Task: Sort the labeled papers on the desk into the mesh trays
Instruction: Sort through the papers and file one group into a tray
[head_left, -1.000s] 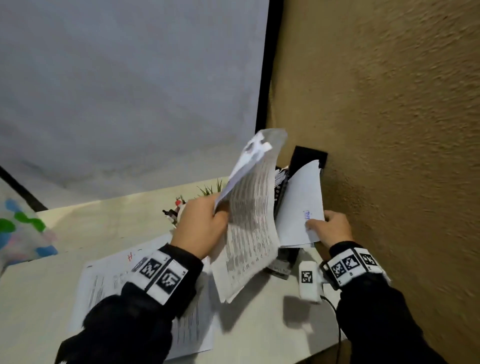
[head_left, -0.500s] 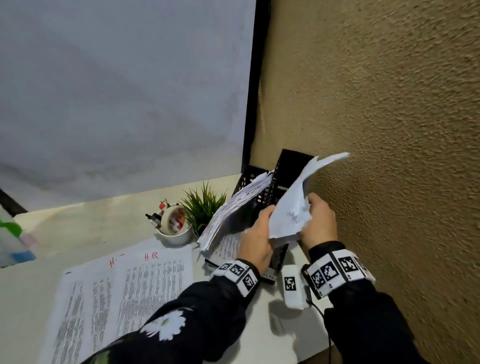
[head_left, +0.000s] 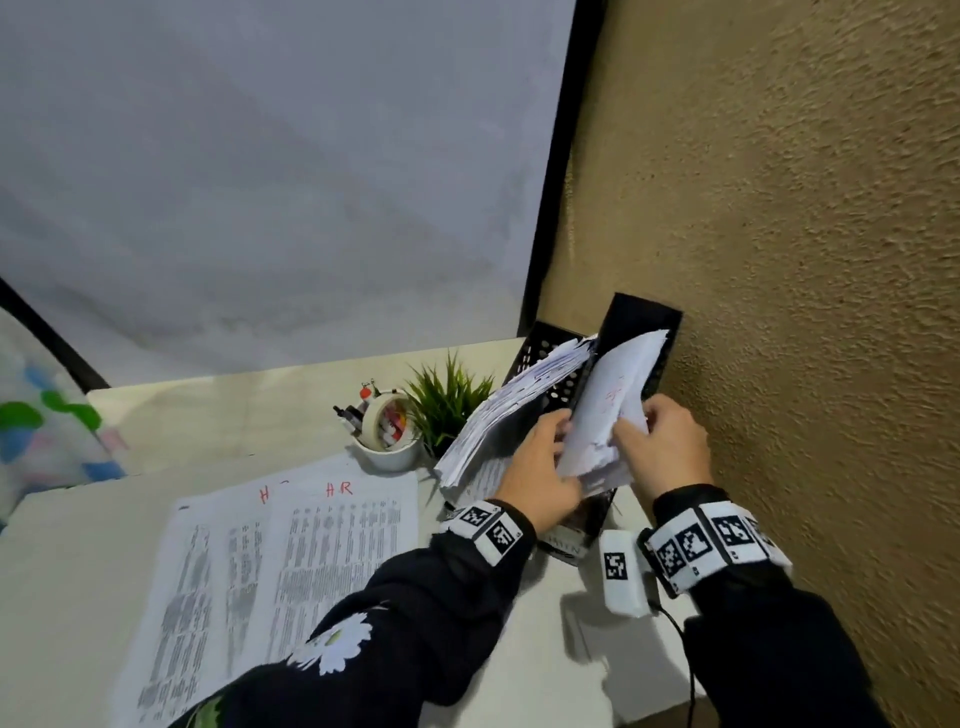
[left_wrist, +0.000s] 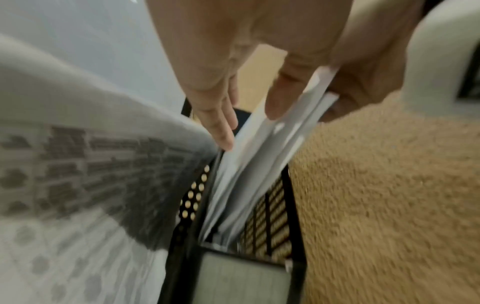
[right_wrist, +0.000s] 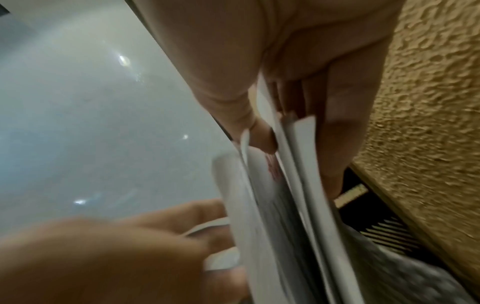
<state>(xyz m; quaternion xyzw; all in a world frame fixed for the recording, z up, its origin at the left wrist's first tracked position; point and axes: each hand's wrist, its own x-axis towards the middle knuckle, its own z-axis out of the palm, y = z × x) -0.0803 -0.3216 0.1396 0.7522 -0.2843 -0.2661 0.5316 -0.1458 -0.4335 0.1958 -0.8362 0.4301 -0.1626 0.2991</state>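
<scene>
Sliding a sheaf of papers into the far-right mesh tray against the wall, pinched by the right hand and steadied by the left hand with straight fingers. Judged mid-filing; next called for pushing down, then releasing. Red label blurred, unreadable; tray floor hidden.

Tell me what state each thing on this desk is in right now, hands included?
Right hand: pinches a bundle of sheets.
Bundle of sheets: upright, lower end in the tray next to the wall.
Left hand: fingers straight, touching the bundle.
Mesh trays: standing, holding papers.
Thick paper stack: leaning out of the left tray.
Papers marked HR: flat on the desk, unsorted.
Cup: upright, holding pens and a tape roll.
</scene>
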